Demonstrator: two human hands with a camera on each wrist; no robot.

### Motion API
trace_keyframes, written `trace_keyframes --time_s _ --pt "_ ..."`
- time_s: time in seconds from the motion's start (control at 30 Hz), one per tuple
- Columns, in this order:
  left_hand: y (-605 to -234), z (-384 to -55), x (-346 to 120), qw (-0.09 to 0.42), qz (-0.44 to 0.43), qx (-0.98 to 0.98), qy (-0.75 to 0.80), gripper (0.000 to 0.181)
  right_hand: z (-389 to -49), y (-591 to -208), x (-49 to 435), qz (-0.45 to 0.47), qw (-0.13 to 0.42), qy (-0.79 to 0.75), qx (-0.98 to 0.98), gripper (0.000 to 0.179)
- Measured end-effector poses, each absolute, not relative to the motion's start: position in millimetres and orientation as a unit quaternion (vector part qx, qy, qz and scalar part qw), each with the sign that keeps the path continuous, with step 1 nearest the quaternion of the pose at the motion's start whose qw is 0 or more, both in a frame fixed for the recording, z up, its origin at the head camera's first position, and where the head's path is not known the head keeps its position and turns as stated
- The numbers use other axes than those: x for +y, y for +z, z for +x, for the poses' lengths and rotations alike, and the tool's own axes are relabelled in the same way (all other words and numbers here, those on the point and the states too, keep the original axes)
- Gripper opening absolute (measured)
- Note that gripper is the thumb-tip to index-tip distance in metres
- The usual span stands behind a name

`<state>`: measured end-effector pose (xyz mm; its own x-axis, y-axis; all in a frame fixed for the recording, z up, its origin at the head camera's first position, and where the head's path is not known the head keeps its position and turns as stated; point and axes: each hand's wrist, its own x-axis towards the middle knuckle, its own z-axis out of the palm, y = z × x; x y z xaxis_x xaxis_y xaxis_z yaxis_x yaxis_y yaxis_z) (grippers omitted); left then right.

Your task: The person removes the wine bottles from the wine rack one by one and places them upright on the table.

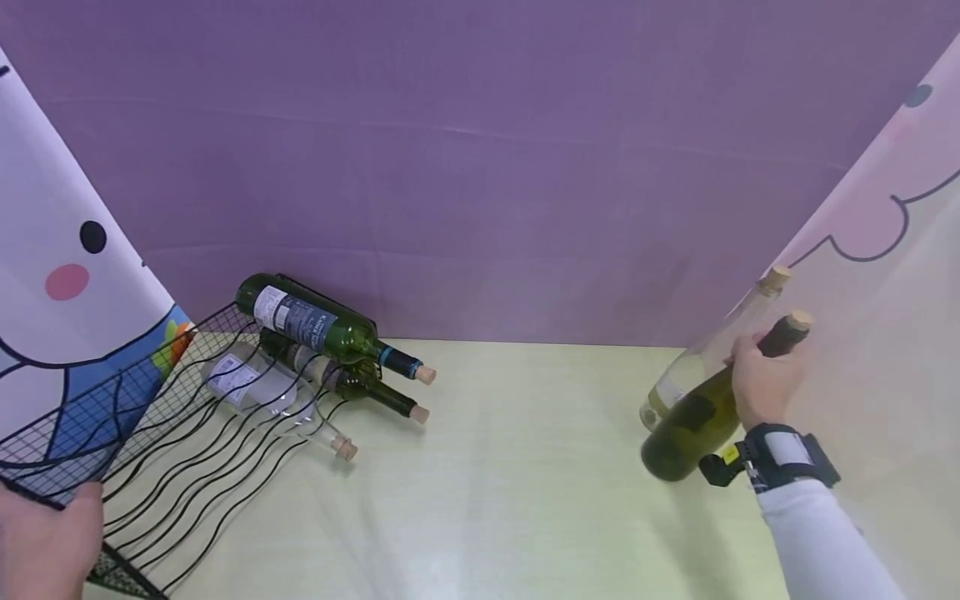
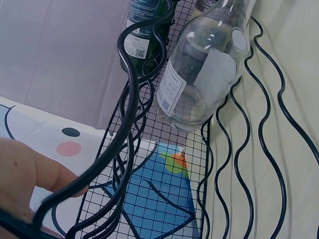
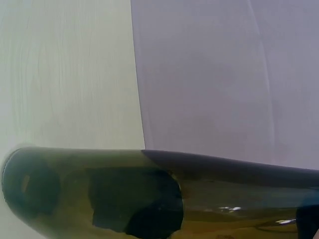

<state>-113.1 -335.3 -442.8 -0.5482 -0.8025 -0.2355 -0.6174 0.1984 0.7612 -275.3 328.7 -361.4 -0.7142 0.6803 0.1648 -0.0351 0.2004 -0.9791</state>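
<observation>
My right hand grips a dark olive-green wine bottle around its upper part, the corked neck tilted up and to the right. A clear corked bottle stands just behind it, partly hidden. At the lower left, my left hand holds the near end of a black wire wine rack. Lying in the rack's far end are a green bottle with a blue label, a dark green bottle beneath it and a clear bottle. Their corks point right.
The pale wood-grain tabletop lies between the rack and the bottles on the right. A purple backdrop rises behind it. Printed cartoon panels flank both sides, the left panel showing through the rack's mesh.
</observation>
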Motion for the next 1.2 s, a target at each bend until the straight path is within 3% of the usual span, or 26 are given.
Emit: trace_keyframes --time_s 0.23,0.57,1.2 --pt "-445 -113 -337 0.108 0.460 -0.767 -0.433 0.084 -275 -360 341 -0.232 0.326 0.612 -0.682 0.003" --pt "-450 -113 -341 0.115 0.451 -0.773 -0.431 0.086 -275 -357 357 -0.289 0.324 0.596 -0.675 0.008" --pt "-451 -115 -342 0.101 0.468 -0.769 -0.422 0.085 -275 -358 362 -0.303 0.322 0.531 -0.722 0.011"
